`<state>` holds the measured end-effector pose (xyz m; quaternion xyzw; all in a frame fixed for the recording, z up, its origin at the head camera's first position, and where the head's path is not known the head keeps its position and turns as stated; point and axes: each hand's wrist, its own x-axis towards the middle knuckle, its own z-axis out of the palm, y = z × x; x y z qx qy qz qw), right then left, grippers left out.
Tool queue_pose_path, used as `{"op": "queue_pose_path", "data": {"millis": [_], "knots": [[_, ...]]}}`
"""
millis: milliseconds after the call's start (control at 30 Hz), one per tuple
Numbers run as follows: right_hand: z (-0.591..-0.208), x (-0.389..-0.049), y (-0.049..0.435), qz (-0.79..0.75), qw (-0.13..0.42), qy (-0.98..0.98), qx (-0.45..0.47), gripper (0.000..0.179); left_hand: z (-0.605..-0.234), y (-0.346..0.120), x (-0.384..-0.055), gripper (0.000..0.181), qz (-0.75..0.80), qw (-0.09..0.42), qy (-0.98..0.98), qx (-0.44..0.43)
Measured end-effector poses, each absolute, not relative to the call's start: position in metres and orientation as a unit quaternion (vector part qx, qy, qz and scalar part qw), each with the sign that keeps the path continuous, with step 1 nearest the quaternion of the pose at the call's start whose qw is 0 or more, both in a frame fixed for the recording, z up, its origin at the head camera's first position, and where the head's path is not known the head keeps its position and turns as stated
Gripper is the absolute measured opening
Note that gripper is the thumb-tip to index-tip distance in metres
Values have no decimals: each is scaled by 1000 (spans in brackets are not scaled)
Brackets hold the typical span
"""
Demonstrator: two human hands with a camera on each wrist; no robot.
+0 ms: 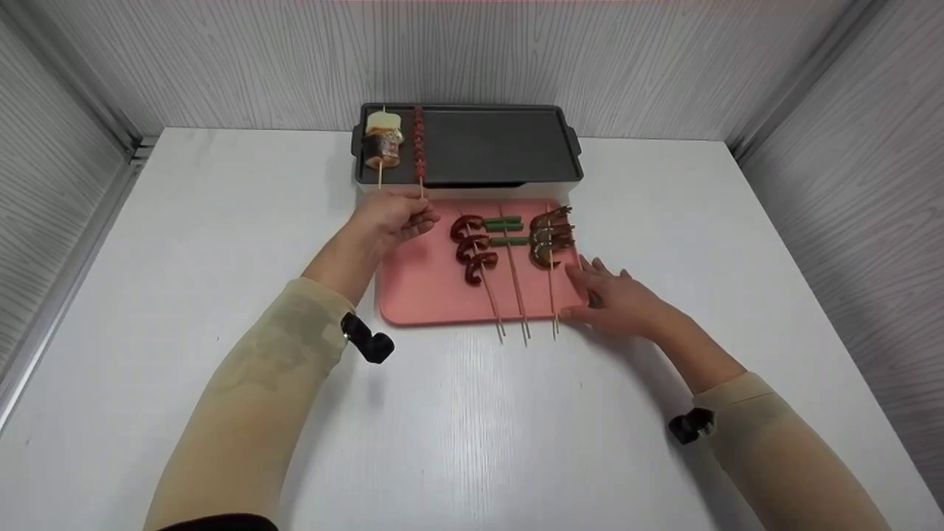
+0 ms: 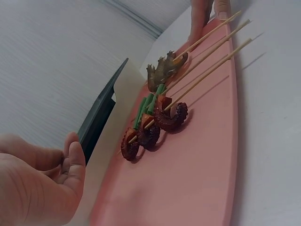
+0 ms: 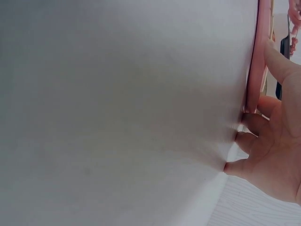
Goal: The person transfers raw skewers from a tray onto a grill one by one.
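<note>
My left hand pinches the lower stick of a skewer of small red pieces, which lies on the dark griddle plate. Beside it on the plate is a thicker skewer with white and browned chunks. My right hand holds the front right corner of the pink tray, thumb and index finger on its edges; other fingertips touch the table in the right wrist view. On the tray lie octopus-tentacle skewers, green vegetable skewers and shrimp skewers, their sticks overhanging the front edge.
The griddle's pale base stands right behind the tray. A white table extends around both, with grey wood-grain panels at its back and sides. Black wrist-camera mounts sit on both sleeves.
</note>
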<state>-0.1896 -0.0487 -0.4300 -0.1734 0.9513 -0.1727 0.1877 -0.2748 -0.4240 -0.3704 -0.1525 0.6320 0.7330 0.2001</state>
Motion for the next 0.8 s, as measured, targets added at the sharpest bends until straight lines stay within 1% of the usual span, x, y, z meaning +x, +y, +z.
{"op": "queue_pose_path", "data": {"millis": [300, 500, 633, 733, 800], "knots": [[-430, -190, -50, -172, 193, 951, -170, 93, -374, -426, -276, 42, 740, 197, 620, -169], [-430, -193, -50, -171, 194, 950, -174, 95, -374, -428, -273, 42, 740, 211, 616, -171], [-431, -195, -52, -173, 195, 950, -173, 94, -377, -431, -267, 37, 745, 211, 608, -172], [-432, -198, -54, -172, 192, 950, -174, 94, -379, -433, -256, 30, 750, 209, 605, -168], [-432, -199, -54, -171, 191, 950, -177, 94, -381, -434, -245, 30, 749, 214, 607, -157]]}}
